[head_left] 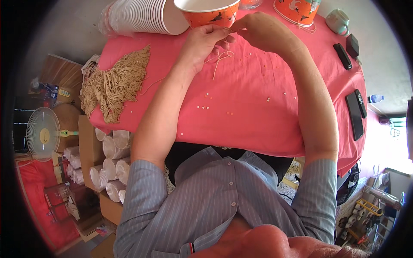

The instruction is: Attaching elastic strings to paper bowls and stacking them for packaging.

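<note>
At the far middle of the table, an orange paper bucket [211,18] with dark printed figures and a white inside stands upright. Just in front of its right side, my left hand [201,45] pinches a thin tan string [219,64], whose loose end hangs over the cloth. My right hand [263,32] is closed beside it, fingertips meeting the left ones on the same string. A strand runs up along the bucket's side near the rim. The exact grip of the right fingertips is partly hidden. To the left lies a heap of tan strings [118,84].
A nested stack of white buckets [142,17] lies on its side at the far left. Another orange bucket [297,12] with string and a mug [337,21] stand far right. Phones [355,115] lie along the right edge. Small paper dots dot the pink cloth [241,124].
</note>
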Action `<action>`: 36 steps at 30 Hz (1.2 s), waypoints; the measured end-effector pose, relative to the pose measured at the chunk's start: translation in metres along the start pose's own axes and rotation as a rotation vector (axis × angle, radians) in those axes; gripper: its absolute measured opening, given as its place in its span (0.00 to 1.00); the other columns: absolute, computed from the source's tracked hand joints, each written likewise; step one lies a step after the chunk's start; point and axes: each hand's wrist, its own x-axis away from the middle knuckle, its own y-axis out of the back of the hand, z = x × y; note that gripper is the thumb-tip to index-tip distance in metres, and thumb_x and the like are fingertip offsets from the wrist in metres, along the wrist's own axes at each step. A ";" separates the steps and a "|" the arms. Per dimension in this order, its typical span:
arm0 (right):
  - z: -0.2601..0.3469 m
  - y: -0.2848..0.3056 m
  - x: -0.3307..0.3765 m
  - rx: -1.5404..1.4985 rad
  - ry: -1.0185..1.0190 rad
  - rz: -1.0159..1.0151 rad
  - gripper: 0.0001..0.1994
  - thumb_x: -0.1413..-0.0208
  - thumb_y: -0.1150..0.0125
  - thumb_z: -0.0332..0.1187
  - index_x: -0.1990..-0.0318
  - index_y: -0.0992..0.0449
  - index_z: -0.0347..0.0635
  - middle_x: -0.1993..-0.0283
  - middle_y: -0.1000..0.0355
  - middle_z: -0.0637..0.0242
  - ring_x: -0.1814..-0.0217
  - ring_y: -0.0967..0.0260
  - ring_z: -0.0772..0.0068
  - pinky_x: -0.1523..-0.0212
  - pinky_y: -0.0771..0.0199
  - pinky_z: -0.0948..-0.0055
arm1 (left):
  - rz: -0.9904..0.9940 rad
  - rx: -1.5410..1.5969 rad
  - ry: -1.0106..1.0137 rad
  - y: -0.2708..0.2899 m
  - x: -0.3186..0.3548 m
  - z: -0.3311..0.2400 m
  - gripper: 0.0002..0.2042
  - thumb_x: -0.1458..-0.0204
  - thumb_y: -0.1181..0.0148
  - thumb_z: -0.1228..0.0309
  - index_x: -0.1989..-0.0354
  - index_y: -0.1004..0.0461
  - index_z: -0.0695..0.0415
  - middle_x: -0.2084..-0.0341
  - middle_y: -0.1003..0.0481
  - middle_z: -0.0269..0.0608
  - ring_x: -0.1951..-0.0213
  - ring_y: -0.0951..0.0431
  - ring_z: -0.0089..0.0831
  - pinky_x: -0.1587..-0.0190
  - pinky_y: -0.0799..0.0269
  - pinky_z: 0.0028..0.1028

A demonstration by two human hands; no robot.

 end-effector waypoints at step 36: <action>0.028 0.051 0.010 -0.376 0.147 -0.183 0.07 0.40 0.29 0.28 0.58 0.13 0.33 0.55 0.14 0.50 0.48 0.14 0.54 0.45 0.17 0.63 | 0.048 0.192 -0.189 0.001 0.003 -0.008 0.14 0.33 0.35 0.62 0.53 0.15 0.61 0.61 0.15 0.39 0.60 0.18 0.25 0.59 0.27 0.25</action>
